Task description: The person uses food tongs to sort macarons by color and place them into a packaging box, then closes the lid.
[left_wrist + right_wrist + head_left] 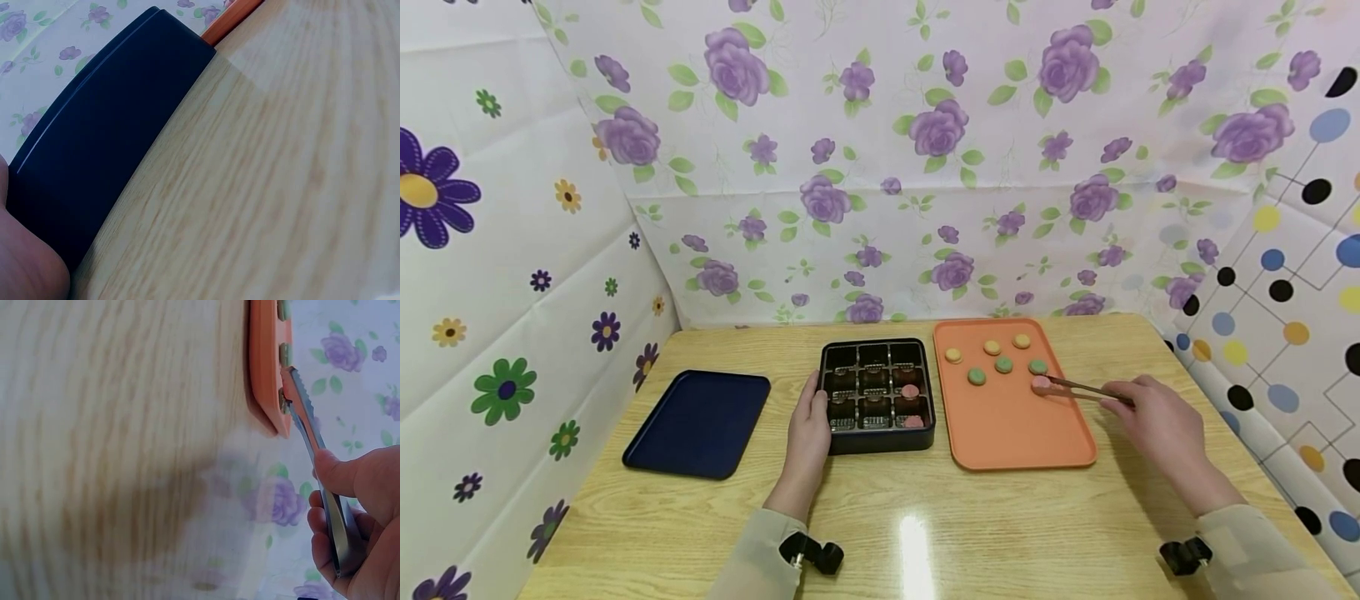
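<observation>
My right hand (1165, 421) grips metal tongs (1086, 393) from the right of the orange tray (1011, 433). Between the tong tips, over the tray's right part, is a pink macaron (1041, 382). Green macarons (1003, 365) and yellow macarons (992, 347) form two rows on the tray. With fingers straight along its left side and the thumb at the rim, my left hand (808, 429) rests against a black box (880, 442). Its divided insert has two pink macarons (910, 392) in the right column. The left wrist view shows the box's dark side wall (112, 119).
A dark blue tray (700, 425) lies left of the box on the wooden table (865, 517). Flowered cloth (880, 167) hangs behind the table, with patterned cloth on both sides. The orange tray stands close to the box's right side.
</observation>
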Demonstrator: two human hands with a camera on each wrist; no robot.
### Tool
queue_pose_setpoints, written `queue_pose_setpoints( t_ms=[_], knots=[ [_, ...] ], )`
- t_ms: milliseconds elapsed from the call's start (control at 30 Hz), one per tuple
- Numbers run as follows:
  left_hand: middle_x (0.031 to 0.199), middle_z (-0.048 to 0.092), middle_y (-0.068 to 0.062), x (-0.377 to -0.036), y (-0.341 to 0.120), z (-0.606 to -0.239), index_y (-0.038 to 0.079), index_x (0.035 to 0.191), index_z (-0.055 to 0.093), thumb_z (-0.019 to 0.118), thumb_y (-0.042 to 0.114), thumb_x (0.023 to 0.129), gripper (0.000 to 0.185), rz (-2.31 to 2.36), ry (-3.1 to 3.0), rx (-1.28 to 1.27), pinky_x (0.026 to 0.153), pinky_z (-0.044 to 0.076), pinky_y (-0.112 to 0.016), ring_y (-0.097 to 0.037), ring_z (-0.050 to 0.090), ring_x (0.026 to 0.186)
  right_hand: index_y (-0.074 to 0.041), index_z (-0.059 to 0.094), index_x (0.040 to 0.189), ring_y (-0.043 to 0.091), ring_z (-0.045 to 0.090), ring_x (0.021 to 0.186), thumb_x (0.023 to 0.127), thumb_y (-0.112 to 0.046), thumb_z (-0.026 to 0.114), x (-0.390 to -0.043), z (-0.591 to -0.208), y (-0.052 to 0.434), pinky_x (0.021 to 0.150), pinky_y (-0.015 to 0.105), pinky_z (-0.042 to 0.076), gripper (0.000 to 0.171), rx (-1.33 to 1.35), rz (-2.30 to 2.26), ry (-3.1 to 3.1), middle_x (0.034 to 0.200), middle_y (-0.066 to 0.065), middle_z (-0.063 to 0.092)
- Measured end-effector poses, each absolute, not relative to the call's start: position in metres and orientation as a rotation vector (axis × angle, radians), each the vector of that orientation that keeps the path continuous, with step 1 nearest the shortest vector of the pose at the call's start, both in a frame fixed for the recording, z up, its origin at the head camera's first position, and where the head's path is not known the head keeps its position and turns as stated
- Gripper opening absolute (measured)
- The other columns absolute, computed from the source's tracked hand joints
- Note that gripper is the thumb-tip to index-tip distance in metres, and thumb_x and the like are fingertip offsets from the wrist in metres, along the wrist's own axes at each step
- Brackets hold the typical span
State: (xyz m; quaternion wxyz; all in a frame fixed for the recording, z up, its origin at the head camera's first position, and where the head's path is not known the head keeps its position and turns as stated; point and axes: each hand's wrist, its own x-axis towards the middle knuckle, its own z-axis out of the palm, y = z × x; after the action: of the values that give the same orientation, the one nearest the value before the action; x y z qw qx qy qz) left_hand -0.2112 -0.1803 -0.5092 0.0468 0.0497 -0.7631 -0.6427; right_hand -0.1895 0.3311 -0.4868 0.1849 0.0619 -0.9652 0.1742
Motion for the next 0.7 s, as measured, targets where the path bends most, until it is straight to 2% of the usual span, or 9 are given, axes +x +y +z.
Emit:
queue_pose_setpoints(
  t_ms=[167,367,700],
  knots=[
    [0.182,0.021,-0.008,-0.211,-0.181,-0.508,0.018,0.178,0.024,0.035,0.036,0.123,0.059,-1.958,-2.33,0.152,0.134,0.018,-0.059,-0.034,0.016,0.168,-0.008,0.084,0.121,0.019,0.058,0.065,0.102,-0.023,0.084,-0.191,-0.484,0.328,0.048,0.036,0.041,0.023,0.176,0.511,-2.727,0.097,0.014,0.071],
    [0.182,0.022,-0.007,-0.211,-0.181,-0.509,0.018,0.178,0.024,0.035,0.035,0.123,0.059,-1.958,-2.329,0.155,0.134,0.018,-0.059,-0.034,0.017,0.168,-0.008,0.083,0.123,0.019,0.057,0.067,0.104,-0.025,0.082,-0.195,-0.477,0.317,0.051,0.036,0.041,0.026,0.169,0.527,-2.743,0.101,0.014,0.071],
    [0.183,0.021,-0.007,-0.211,-0.18,-0.509,0.018,0.178,0.024,0.035,0.036,0.123,0.059,-1.951,-2.338,0.154,0.134,0.018,-0.06,-0.034,0.017,0.168,-0.009,0.085,0.12,0.022,0.061,0.071,0.103,-0.023,0.083,-0.206,-0.464,0.29,0.055,0.038,0.044,0.022,0.216,0.547,-2.694,0.096,0.008,0.07]
  ],
)
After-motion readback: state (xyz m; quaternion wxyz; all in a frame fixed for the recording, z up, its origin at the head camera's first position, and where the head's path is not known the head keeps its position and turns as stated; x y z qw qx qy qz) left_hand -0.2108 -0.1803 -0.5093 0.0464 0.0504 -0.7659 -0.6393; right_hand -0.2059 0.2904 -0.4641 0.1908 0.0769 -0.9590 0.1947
